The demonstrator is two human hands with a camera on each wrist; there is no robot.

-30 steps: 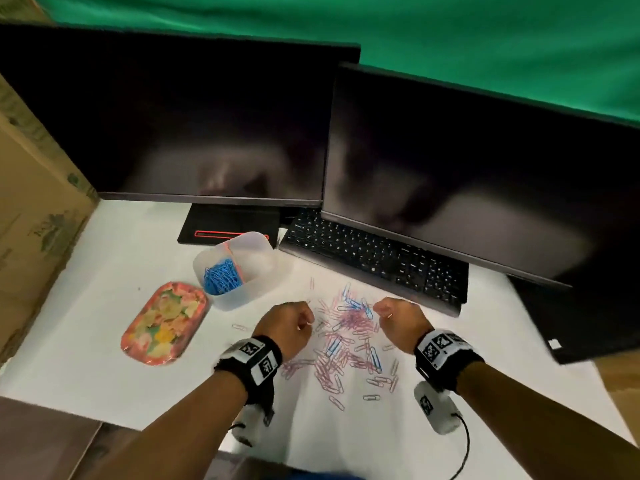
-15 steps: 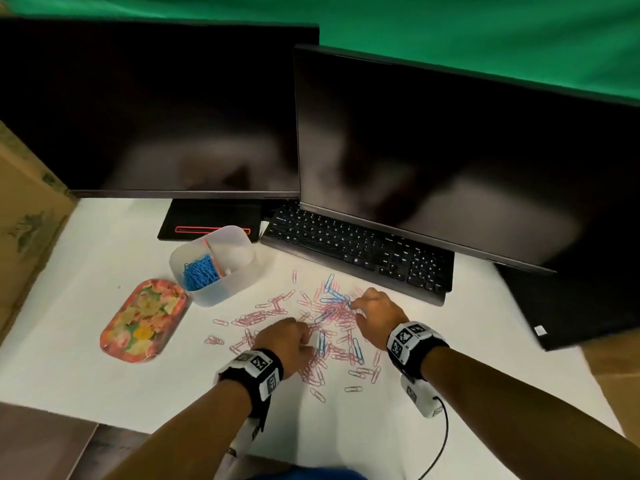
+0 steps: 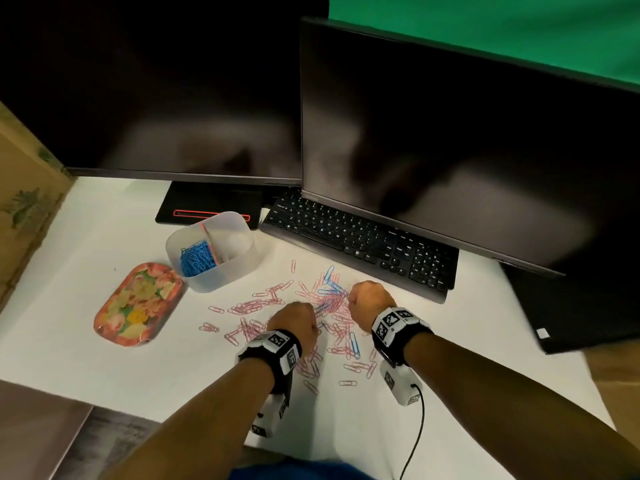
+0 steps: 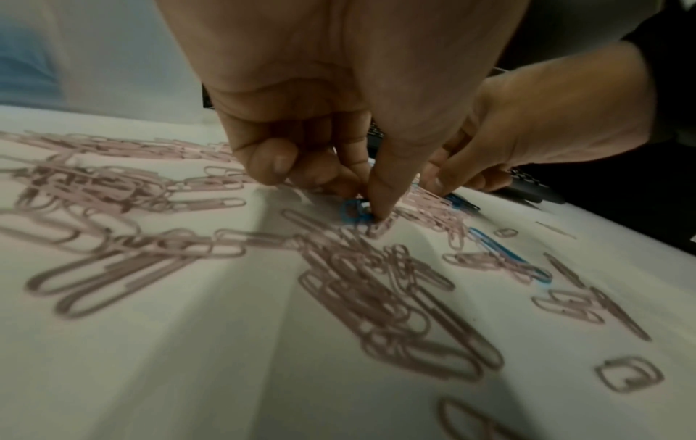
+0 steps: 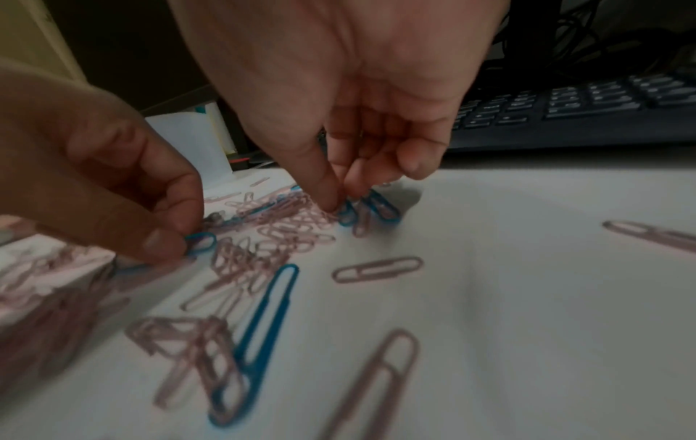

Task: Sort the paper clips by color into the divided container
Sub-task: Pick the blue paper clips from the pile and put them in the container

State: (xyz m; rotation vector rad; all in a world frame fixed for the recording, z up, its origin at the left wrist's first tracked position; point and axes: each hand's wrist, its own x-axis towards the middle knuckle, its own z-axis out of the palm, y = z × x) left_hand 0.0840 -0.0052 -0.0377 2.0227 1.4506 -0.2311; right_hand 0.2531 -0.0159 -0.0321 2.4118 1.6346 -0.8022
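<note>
Pink and blue paper clips lie scattered and heaped on the white table in front of the keyboard. A translucent divided container stands to the left, with blue clips in its left compartment. My left hand pinches a blue clip between thumb and forefinger at the near side of the heap. My right hand pinches another blue clip at the far right side of the heap. The two hands are a few centimetres apart.
A black keyboard lies just behind the clips, under the right monitor. A second monitor and its base stand behind the container. A flowered oval tin lies left of it; cardboard borders the left.
Both hands have drawn closer together over the heap, and each now has its fingertips on a blue clip. Pink clips lie spread out to the left of my left hand.
</note>
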